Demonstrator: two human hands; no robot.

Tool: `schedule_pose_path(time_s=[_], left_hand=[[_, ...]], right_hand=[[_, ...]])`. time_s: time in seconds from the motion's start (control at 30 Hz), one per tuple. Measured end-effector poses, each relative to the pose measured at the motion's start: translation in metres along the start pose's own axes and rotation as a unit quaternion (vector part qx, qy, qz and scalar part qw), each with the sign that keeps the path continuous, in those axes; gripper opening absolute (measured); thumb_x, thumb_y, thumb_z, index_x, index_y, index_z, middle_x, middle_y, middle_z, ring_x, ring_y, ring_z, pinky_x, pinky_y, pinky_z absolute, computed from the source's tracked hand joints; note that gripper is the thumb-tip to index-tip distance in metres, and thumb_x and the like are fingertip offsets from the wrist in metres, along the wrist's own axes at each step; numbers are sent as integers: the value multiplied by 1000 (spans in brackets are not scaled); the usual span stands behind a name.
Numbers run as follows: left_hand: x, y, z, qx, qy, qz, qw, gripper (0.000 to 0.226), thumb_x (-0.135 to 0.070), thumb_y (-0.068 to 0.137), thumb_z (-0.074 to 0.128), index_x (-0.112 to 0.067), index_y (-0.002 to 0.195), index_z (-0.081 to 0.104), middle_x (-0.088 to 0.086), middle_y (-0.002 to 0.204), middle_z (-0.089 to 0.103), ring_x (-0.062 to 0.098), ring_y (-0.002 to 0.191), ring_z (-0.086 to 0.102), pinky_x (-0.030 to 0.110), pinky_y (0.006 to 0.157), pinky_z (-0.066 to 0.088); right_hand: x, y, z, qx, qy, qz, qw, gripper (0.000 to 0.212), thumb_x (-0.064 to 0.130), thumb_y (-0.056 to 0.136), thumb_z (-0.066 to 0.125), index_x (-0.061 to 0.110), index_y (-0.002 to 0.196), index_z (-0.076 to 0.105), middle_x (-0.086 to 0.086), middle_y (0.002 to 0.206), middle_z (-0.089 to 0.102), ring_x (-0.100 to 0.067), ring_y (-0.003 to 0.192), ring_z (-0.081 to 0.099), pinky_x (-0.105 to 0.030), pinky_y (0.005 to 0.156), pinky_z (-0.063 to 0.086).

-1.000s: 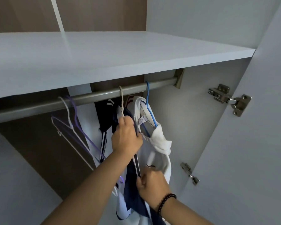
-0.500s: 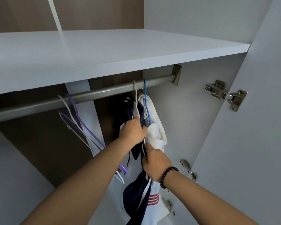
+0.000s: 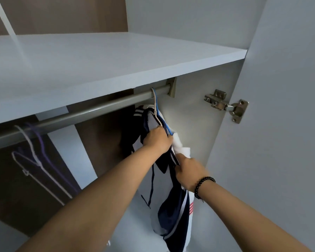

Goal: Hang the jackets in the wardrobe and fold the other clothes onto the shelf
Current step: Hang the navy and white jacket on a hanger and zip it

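left hand (image 3: 157,140) fingers curled round navy jacket (image 3: 164,179) collar, right hand (image 3: 189,174) pinching its front edge

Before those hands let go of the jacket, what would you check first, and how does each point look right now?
1. Beige hanger hooked over the rail: ok.
2. Blue hanger beside it also on the rail: ok.
3. Left hand grips the navy and white jacket at its top: ok.
4. Right hand holds the jacket lower down: ok.
5. Jacket sits squarely on its hanger: cannot tell.
6. Free rail space toward the empty hangers: ok.
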State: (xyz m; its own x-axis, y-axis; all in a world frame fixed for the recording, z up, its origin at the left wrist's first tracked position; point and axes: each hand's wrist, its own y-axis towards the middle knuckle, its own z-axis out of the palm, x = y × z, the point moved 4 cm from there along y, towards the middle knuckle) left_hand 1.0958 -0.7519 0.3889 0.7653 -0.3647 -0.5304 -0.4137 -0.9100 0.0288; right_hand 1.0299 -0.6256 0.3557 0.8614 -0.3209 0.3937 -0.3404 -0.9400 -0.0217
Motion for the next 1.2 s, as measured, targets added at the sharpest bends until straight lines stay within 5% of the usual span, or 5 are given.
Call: schedule_pose_path(time_s=[0.3, 0.47, 0.73, 0.93, 1.2], left_hand=[[-8, 7, 14, -23, -10, -9, 1000, 38, -41, 92, 51, -7, 108, 51, 14, 110, 64, 36, 100, 62, 32, 70, 42], [-7, -14, 8, -15, -37, -3, 999, 45, -43, 88, 56, -10, 117, 47, 11, 114, 62, 35, 105, 59, 34, 76, 46], [6, -87, 10, 22, -17, 16, 999, 54, -34, 90, 56, -15, 138, 41, 4, 136, 50, 25, 121, 52, 42, 97, 47], [9, -171, 28, 48, 67, 11, 997, 56, -43, 92, 52, -19, 141, 40, 2, 139, 47, 22, 122, 50, 38, 97, 47], [-12, -269, 47, 65, 95, 9, 993, 57, -43, 91, 52, -20, 141, 39, -1, 140, 43, 21, 124, 48, 36, 97, 45]], right_hand=[[-41, 4, -11, -23, 3, 60, 998, 35, 35, 93, 48, 23, 62, 35, 0, 72, 51, -25, 69, 50, -28, 60, 39], [-47, 0, -12, -20, 39, 51, 998, 34, 27, 89, 53, 20, 60, 37, -3, 71, 53, -28, 73, 53, -30, 62, 45], [-62, -39, -21, -17, 87, 12, 996, 19, 15, 88, 52, 16, 99, 67, -2, 95, 67, -20, 90, 60, -22, 77, 47], [-84, -81, -18, 43, 67, -37, 996, 15, 21, 88, 54, 11, 97, 63, -7, 93, 65, -21, 85, 61, -28, 77, 51], [-112, -154, -22, 96, 13, -56, 994, 61, 43, 92, 50, 22, 147, 31, -8, 140, 45, -25, 123, 49, -28, 94, 41]])
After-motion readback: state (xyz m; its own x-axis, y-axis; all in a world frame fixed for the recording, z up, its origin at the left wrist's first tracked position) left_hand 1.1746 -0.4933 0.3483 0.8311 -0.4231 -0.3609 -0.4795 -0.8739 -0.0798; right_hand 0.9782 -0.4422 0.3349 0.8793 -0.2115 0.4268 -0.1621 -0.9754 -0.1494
